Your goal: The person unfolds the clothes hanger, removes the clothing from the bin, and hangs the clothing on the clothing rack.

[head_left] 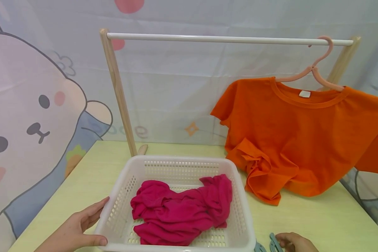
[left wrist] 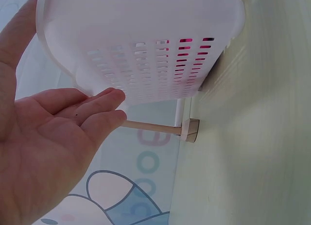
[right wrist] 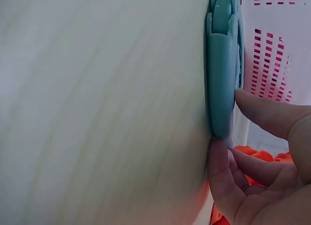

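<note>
A white plastic basket (head_left: 239,241) stands on the table with a crumpled magenta cloth garment (head_left: 182,213) inside. My left hand (head_left: 77,227) is spread along its left side, thumb and a fingertip touching the rim. From the left wrist view, the other fingers of that hand (left wrist: 63,128) lie loosely bent beside the basket wall (left wrist: 131,45). Right of the basket, my right hand (head_left: 296,242) pinches a teal folded hanger (head_left: 274,242) lying on the table. The right wrist view has the thumb against the side of this hanger (right wrist: 221,79) and fingertips at its end.
Behind the basket rises a wooden rack with a white rod (head_left: 208,37). An orange T-shirt (head_left: 312,140) hangs at its right end on a pink hanger (head_left: 322,52), its hem bunched near the table (head_left: 72,196). A printed cloth backdrop (head_left: 176,105) covers the wall.
</note>
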Action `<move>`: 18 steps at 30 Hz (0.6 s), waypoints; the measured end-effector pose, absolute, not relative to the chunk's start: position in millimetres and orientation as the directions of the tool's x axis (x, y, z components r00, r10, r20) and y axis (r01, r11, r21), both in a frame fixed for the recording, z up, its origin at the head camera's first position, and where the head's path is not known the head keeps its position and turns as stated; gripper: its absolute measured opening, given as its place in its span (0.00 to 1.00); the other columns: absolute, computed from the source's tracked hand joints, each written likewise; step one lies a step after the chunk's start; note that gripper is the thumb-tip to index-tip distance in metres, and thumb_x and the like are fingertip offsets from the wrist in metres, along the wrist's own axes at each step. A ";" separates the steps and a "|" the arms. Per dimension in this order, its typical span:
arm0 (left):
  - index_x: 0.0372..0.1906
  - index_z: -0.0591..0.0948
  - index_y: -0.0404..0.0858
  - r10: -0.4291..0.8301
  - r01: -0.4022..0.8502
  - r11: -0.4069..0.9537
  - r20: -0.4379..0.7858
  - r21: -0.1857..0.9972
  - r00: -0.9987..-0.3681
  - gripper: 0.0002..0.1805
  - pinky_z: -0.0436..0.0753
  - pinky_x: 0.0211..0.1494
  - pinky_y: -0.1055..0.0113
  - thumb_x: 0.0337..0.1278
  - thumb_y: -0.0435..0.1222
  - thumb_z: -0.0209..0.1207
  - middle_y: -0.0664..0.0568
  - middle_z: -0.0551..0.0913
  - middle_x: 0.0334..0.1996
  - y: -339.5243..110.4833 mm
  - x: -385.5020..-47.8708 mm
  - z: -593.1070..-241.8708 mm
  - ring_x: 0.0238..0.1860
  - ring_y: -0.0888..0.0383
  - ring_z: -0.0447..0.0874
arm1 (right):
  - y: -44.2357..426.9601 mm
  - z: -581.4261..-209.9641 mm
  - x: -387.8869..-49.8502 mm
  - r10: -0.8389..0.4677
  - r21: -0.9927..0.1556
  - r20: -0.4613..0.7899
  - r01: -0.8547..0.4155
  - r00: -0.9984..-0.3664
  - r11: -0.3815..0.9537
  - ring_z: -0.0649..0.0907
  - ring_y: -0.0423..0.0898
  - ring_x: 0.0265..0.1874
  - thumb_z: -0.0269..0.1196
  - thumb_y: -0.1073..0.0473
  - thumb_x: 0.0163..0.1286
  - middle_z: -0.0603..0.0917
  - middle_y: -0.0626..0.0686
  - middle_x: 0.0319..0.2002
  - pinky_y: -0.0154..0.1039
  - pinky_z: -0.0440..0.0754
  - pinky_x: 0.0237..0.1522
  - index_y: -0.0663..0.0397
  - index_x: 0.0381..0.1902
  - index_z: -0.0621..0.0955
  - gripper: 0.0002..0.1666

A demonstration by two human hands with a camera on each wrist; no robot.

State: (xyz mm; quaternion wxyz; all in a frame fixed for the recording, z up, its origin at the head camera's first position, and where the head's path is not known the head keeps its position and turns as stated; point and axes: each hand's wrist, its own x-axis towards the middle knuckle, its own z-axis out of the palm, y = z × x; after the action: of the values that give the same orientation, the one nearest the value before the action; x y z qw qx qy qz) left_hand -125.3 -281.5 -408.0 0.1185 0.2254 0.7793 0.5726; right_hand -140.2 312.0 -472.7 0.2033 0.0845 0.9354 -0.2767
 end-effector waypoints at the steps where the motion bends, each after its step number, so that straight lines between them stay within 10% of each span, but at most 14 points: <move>1: 0.72 0.44 0.20 0.486 0.216 0.245 0.073 0.945 -0.871 0.49 0.74 0.53 0.79 0.55 0.26 0.64 0.85 0.63 0.61 -281.5 -125.3 -407.8 0.60 0.84 0.62 | 312.0 -472.4 -140.0 0.040 -0.481 -0.424 0.262 -0.905 0.837 0.79 0.43 0.36 0.77 0.55 0.48 0.80 0.45 0.38 0.44 0.81 0.43 0.63 0.52 0.80 0.34; 12: 0.72 0.46 0.21 0.454 0.201 0.313 0.040 0.928 -0.890 0.49 0.74 0.53 0.79 0.55 0.28 0.65 0.63 0.63 0.69 -281.5 -125.2 -406.0 0.59 0.85 0.61 | 305.0 -463.8 -137.1 0.039 -0.462 -0.453 0.273 -0.890 0.844 0.78 0.44 0.36 0.77 0.54 0.47 0.79 0.47 0.39 0.45 0.81 0.42 0.66 0.55 0.78 0.39; 18: 0.73 0.46 0.23 0.449 0.190 0.315 0.030 0.930 -0.893 0.49 0.74 0.53 0.78 0.55 0.29 0.65 0.69 0.62 0.67 -280.8 -124.5 -405.6 0.59 0.85 0.61 | 306.0 -463.4 -137.2 0.030 -0.467 -0.444 0.260 -0.895 0.845 0.78 0.44 0.35 0.78 0.54 0.46 0.79 0.47 0.39 0.45 0.81 0.42 0.66 0.56 0.77 0.41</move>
State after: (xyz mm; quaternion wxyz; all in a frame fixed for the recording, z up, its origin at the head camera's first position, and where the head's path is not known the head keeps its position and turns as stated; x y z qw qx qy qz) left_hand -124.5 -280.8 -405.6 0.1176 0.1991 0.8023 0.5503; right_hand -137.2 306.0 -463.4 0.2153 0.0773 0.9360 -0.2674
